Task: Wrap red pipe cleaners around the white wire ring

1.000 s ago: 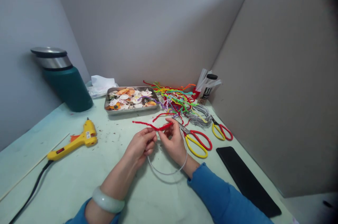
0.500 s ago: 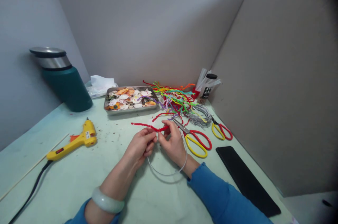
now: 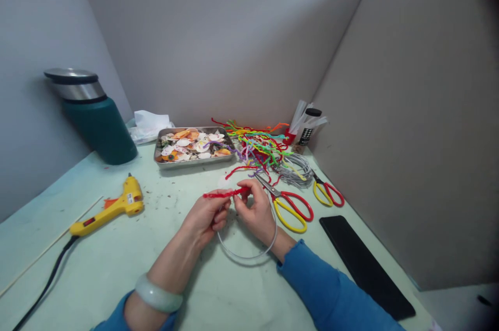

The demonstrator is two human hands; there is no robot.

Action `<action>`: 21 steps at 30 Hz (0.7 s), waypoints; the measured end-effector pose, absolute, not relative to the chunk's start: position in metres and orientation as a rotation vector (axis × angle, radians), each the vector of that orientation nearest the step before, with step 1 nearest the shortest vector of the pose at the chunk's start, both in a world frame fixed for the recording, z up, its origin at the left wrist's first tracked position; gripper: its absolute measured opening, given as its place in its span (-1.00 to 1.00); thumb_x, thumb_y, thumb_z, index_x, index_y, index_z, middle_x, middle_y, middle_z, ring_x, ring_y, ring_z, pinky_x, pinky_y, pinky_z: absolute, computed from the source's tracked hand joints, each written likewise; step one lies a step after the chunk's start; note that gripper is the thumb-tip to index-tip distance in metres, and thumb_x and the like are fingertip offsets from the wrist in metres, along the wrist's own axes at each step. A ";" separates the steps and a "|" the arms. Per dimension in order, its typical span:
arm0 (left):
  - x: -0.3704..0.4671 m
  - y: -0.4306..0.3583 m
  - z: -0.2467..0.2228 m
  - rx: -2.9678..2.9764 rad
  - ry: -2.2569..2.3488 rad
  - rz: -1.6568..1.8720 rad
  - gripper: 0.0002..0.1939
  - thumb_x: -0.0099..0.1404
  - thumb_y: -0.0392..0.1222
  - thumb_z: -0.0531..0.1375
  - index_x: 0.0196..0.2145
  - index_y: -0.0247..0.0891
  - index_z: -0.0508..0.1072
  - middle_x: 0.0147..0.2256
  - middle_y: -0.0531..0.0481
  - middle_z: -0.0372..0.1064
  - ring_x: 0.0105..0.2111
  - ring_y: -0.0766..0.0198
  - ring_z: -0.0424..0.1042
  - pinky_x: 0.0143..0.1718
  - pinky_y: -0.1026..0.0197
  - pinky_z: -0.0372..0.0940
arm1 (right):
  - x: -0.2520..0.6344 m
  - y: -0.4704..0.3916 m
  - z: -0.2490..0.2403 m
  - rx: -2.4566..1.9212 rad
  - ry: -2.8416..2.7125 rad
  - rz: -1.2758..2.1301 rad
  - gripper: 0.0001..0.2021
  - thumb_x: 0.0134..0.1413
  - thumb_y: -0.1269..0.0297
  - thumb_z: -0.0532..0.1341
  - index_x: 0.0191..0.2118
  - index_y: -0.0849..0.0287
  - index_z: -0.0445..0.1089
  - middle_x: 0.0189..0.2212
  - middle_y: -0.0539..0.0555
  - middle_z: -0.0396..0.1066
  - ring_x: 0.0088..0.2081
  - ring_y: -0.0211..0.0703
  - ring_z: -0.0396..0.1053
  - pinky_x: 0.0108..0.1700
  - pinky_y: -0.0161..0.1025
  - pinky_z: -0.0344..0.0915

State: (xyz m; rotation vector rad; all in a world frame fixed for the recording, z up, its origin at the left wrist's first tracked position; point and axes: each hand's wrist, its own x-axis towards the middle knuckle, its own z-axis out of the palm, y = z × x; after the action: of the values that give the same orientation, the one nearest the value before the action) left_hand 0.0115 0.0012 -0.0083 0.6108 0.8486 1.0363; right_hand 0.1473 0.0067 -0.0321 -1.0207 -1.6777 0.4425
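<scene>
Both hands meet over the middle of the table. My left hand (image 3: pixel 210 215) is closed, pinching a red fuzzy pipe cleaner (image 3: pixel 218 195) and a pale wire ring (image 3: pixel 249 257) at their meeting point. My right hand (image 3: pixel 253 210) is closed too, with thumb and fingertips on the red pipe cleaner near the top of the ring. The ring's loop hangs below the hands and passes by the right wrist. How the pipe cleaner sits around the wire is partly hidden by the fingers. Red-and-yellow scissors (image 3: pixel 290 211) lie just right of my right hand.
A metal tray (image 3: pixel 195 165) of shells and a heap of coloured pipe cleaners (image 3: pixel 261 146) stand at the back, beside coiled grey wire (image 3: pixel 294 170). On the left are a yellow glue gun (image 3: pixel 113 211) and teal bottle (image 3: pixel 99 126); on the right, a black slab (image 3: pixel 364 263) and smaller scissors (image 3: pixel 327 193).
The free left end of the red pipe cleaner has come down and inward, now lying across my left fingers. Both hands stay nearly in place, and the ring still hangs below them.
</scene>
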 end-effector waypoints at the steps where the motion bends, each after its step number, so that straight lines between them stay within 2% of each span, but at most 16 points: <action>1: 0.012 0.001 -0.008 0.621 0.858 1.029 -0.83 0.02 -0.26 0.28 -0.45 -0.33 0.34 -0.68 0.19 0.14 -0.80 0.59 -0.09 -0.82 0.47 -0.21 | 0.147 0.007 -0.032 -1.019 -1.678 0.446 -0.78 -0.01 0.41 0.15 -0.17 0.11 0.26 -0.35 0.01 0.27 -0.41 -0.22 0.26 -0.33 -0.25 0.24; 11: 0.013 0.000 -0.007 0.786 1.030 1.045 -0.74 -0.03 -0.12 0.33 -0.43 -0.32 0.41 -0.77 0.26 -0.03 -0.79 0.55 -0.14 -0.77 0.40 -0.25 | 0.151 0.009 -0.037 -0.984 -1.709 0.506 -0.71 0.04 0.43 0.14 -0.08 0.11 0.24 -0.25 0.07 0.29 -0.35 -0.20 0.29 -0.30 -0.24 0.27; 17: 0.015 0.001 -0.010 1.056 1.288 1.107 -0.74 0.00 -0.06 0.28 -0.43 -0.33 0.50 -0.76 0.19 0.06 -0.77 0.47 -0.04 -0.73 0.34 -0.13 | 0.152 0.011 -0.037 -0.946 -1.741 0.500 -0.67 0.06 0.45 0.10 -0.02 0.13 0.23 -0.21 0.09 0.29 -0.30 -0.19 0.29 -0.23 -0.22 0.28; 21: 0.013 0.003 -0.016 1.338 1.396 1.132 -0.76 0.07 -0.04 0.20 -0.46 -0.29 0.50 -0.69 0.10 0.23 -0.68 0.38 0.11 -0.64 0.32 -0.02 | 0.153 0.011 -0.038 -0.935 -1.755 0.477 -0.68 0.09 0.46 0.06 0.00 0.14 0.23 -0.19 0.10 0.30 -0.24 -0.17 0.29 -0.18 -0.21 0.28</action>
State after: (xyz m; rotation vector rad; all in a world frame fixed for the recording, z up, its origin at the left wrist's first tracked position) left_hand 0.0128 0.0031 -0.0155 1.3379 1.3964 1.1323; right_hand 0.1525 0.0111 -0.0384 -0.9355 -1.7547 0.4769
